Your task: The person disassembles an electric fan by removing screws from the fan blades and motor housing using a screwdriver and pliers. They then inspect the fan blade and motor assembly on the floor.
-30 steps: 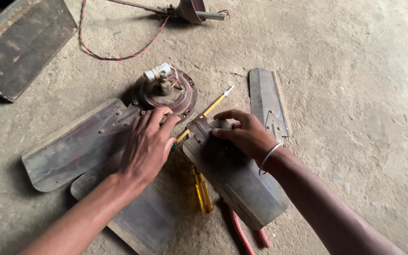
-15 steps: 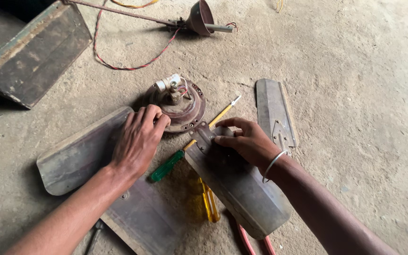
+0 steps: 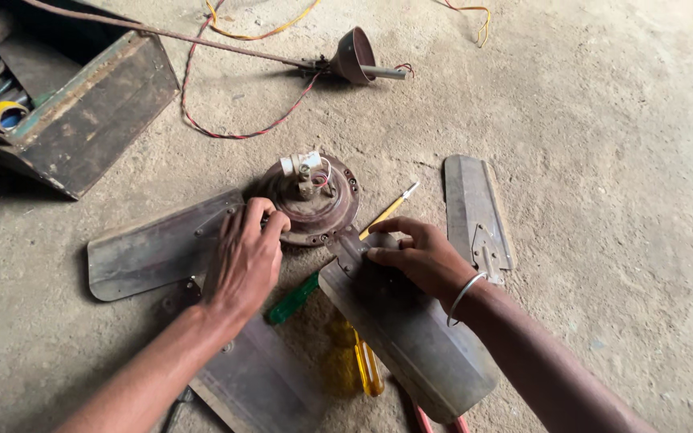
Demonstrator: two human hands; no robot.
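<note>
Head view: concrete floor (image 3: pixel 603 160) seen from above, both forearms entering from the bottom edge.
Motor hub: round rusty hub (image 3: pixel 314 204) at centre, with a white terminal block (image 3: pixel 300 163) and thin wires on top.
Left hand: left hand (image 3: pixel 246 261) lies palm down, fingers spread and flat, at 8 o'clock of the hub; fingertips touch the hub rim and the root of the left blade (image 3: pixel 158 248). It grips nothing.
Right hand: right hand (image 3: pixel 419 256) at 4 o'clock of the hub, fingers curled down and pressing on the narrow root of the near blade (image 3: pixel 411 337). Whether the fingers close around anything cannot be told. A metal bangle (image 3: pixel 465 295) sits on the wrist.
Near blade: runs from the hub rim toward 5 o'clock, root touching the hub.
Third blade: lower blade (image 3: pixel 262 385) lies under the left forearm, toward 7 o'clock.
Loose blade: separate blade (image 3: pixel 475 212) lies at 3 o'clock of the hub, apart from it.
Tools: green-handled screwdriver (image 3: pixel 294 298) between the hands; yellow-handled screwdriver (image 3: pixel 362 361) partly under the near blade; thin yellow tester (image 3: pixel 391 208) at 2 o'clock of the hub; red plier handles (image 3: pixel 435 421) at the bottom edge.
Box: dark metal toolbox (image 3: pixel 90 112) at 10 o'clock, holding a yellow tape roll (image 3: pixel 6 114).
Rod: down rod with brown cup (image 3: pixel 354 56) at 12 o'clock, red wire (image 3: pixel 226 132) trailing from it.
Labels: none legible on any item.
</note>
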